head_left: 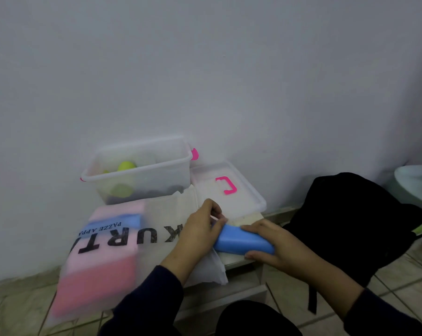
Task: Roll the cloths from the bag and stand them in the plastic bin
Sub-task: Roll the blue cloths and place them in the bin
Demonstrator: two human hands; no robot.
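Note:
A blue cloth (pixel 241 242), rolled into a tube, lies on the low white table (pixel 239 259) between my hands. My left hand (pixel 200 229) pinches its far end with curled fingers. My right hand (pixel 270 243) curls round its near right end. A frosted bag (pixel 103 251) printed with black letters lies at the left, with pink, blue and red cloths showing through it. Behind it stands the clear plastic bin (pixel 142 170), holding yellow-green rolled cloths and something dark at the bottom.
The bin's lid (pixel 227 190) with a pink handle lies flat to the right of the bin. A black backpack (pixel 355 226) sits on the tiled floor at the right. A white wall rises close behind the table. A pale object (pixel 416 183) is at the far right edge.

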